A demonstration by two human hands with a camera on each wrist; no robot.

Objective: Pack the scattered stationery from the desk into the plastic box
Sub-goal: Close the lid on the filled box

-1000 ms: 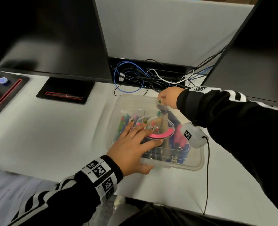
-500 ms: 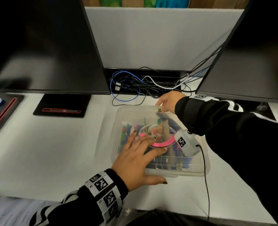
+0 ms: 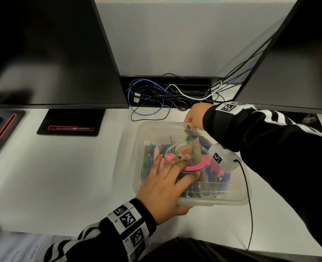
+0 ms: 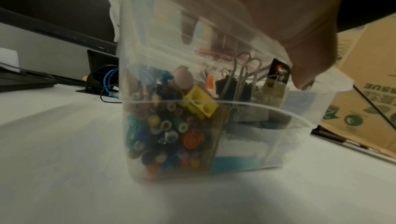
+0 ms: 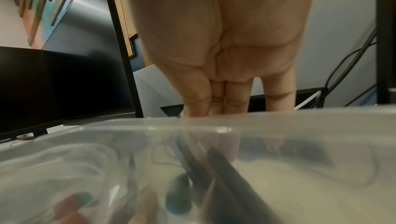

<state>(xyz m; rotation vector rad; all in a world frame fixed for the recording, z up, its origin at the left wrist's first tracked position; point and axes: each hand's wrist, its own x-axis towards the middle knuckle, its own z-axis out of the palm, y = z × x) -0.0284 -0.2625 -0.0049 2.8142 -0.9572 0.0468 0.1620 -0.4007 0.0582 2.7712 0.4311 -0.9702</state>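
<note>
White surface point(image 3: 62, 176) carries the plastic box point(image 3: 237, 202); left hand point(image 3: 164, 188) lies flat on its lid, right hand point(image 3: 194, 118) pinches the far rim.

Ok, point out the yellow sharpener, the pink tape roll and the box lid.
Sharpener point(image 4: 200, 104): left wrist view, its front face.
Tape roll point(image 3: 198, 165): head view, pink near edge.
Lid point(image 3: 143, 129): head view, far left corner.

An office workstation: two dark monitors point(image 3: 48, 52) stand on a white desk point(image 3: 62, 176) before a grey partition panel point(image 3: 184, 38); a tangle of blue, black and white cables point(image 3: 167, 95) fills a slot behind the desk; a cardboard carton point(image 4: 368, 82) sits alongside.
</note>
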